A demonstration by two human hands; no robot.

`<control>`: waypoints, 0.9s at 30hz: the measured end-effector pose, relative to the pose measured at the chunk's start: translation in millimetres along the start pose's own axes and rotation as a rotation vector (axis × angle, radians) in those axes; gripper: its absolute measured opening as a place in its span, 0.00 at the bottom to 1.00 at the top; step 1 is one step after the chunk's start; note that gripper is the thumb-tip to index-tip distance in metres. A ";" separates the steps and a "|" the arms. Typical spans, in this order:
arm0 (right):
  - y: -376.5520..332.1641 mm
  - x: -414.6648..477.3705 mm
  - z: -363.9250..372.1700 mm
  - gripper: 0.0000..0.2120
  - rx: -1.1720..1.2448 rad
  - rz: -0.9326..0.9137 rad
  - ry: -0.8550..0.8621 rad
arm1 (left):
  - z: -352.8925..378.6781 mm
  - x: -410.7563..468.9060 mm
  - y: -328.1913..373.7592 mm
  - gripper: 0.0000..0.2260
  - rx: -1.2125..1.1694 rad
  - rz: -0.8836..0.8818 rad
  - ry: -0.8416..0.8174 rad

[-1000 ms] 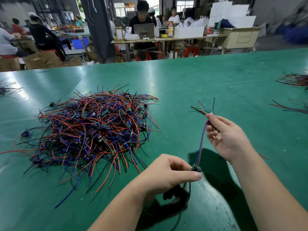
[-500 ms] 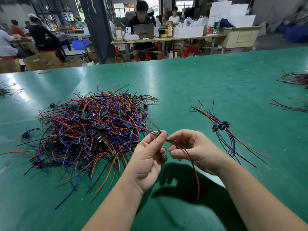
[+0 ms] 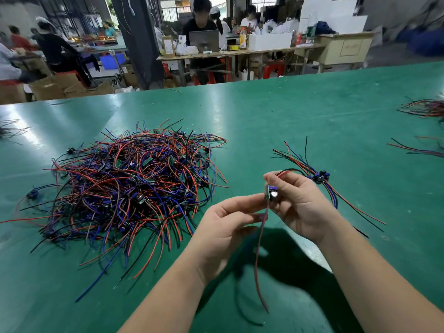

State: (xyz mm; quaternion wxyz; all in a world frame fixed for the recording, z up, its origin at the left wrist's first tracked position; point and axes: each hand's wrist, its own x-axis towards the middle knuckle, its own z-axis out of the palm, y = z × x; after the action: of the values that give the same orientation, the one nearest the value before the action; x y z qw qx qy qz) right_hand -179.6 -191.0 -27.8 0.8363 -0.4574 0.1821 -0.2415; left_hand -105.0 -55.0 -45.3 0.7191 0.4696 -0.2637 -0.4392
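– Well, where is the small module sitting at this moment?

– It is being held up above the green table, in front of the person. The right hand is gripping it, with the thumb and forefinger curling round its sides. The blue part is facing the camera.

– And its wires?

– Short red and black ones are arching out over the top of the right hand's fingers. A longer red and blue lead is hanging straight down from the module and trailing towards the table edge.

– What is the left hand doing?

– It is reaching in from the left, with forefinger and thumb stretching towards the underside of the module. The hanging lead is passing right at those fingertips. That spot is blurred, so I cannot tell whether they are pinching it or only brushing it.

– What is lying around them?

– A big tangled pile of red, blue and black wires is spreading over the table to the left of the hands. A small bundle of the same parts is lying just beyond the right hand, wires fanning out both ways. More loose wires are sitting at the far right edge.
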 end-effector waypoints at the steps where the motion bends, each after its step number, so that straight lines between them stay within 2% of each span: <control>1: -1.3 -0.6 -0.9 0.04 -0.020 -0.001 -0.020 | 0.1 0.3 1.1 0.13 -0.002 -0.020 0.005; 2: -2.2 -1.4 -1.9 0.03 -0.070 -0.005 -0.044 | 1.3 -0.3 2.4 0.06 0.006 -0.036 0.017; 5: 1.0 -3.5 -2.7 0.03 -0.319 0.007 -0.115 | 1.2 -0.9 -1.4 0.12 0.141 -0.031 0.088; 8: 5.0 -3.0 -3.8 0.09 -0.423 0.029 -0.087 | 1.0 -2.1 -3.5 0.11 0.203 -0.072 0.151; 10: 2.4 -0.2 -5.9 0.10 -0.376 0.017 0.001 | 0.3 -3.5 -0.5 0.08 0.218 -0.127 0.115; 13: -9.7 6.6 -15.2 0.08 -0.253 -0.031 0.193 | -1.0 -7.4 3.1 0.04 0.312 -0.259 -0.044; 16: -19.9 9.9 -27.6 0.06 -0.126 -0.082 0.378 | -3.3 -11.2 1.9 0.06 0.409 -0.371 -0.208; 19: -23.2 12.2 -35.1 0.05 0.039 -0.180 0.467 | -3.6 -13.3 -0.5 0.06 0.468 -0.426 -0.280; 20: -23.5 13.4 -36.6 0.05 0.082 -0.227 0.479 | -2.1 -12.9 -1.5 0.06 0.446 -0.416 -0.259; 22: -23.8 15.5 -38.5 0.07 0.099 -0.319 0.550 | 0.6 -8.7 -3.2 0.06 0.321 -0.363 -0.118; 25: -23.7 15.0 -38.0 0.09 -0.089 -0.426 0.678 | -2.5 1.1 -3.2 0.10 0.170 -0.252 0.183; 27: -21.0 12.6 -32.6 0.10 -0.236 -0.436 0.567 | -8.8 5.8 -2.8 0.11 0.071 -0.199 0.326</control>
State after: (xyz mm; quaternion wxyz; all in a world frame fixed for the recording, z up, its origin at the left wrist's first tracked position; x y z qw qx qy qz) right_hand -191.4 -230.0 -27.7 0.6232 -0.4936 0.3312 -0.5082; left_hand -96.4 -56.6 -51.8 0.6885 0.5832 -0.1112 -0.4165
